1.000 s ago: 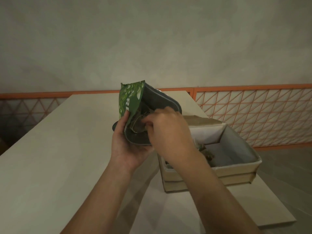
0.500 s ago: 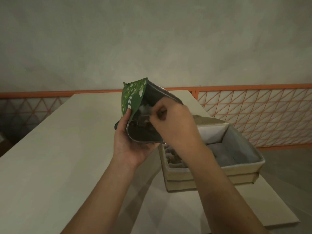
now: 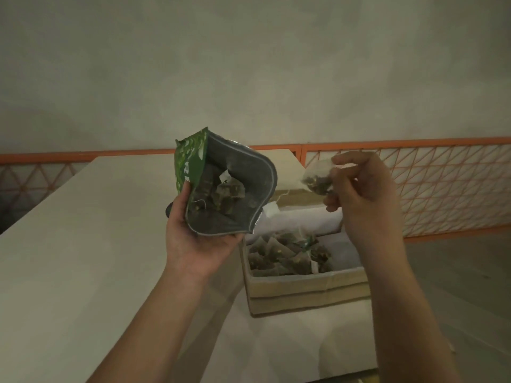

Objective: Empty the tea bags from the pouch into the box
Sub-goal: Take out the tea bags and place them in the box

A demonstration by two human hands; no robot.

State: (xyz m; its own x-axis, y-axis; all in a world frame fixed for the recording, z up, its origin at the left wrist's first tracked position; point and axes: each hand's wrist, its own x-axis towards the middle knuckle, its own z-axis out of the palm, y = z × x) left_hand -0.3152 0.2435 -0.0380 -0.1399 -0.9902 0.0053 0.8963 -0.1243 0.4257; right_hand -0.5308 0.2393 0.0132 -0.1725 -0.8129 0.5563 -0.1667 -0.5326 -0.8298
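Right hand (image 3: 365, 200) pinches tea bag (image 3: 318, 180) above box (image 3: 307, 293).

A plain wall (image 3: 249, 64) fills the upper half of the view, grey-green and faintly mottled, with no window or fitting on it. The light is dim and even, with a soft shadow low on the wall at the left. Along the foot of the wall runs an orange railing (image 3: 414, 140) whose panels are filled with a lattice of thin orange bars crossing in triangles; it shows on the right and again, darker, at the far left. A long pale tabletop (image 3: 83, 244) stretches from the near edge back toward the railing. To its right lies a smooth grey floor (image 3: 456, 272).
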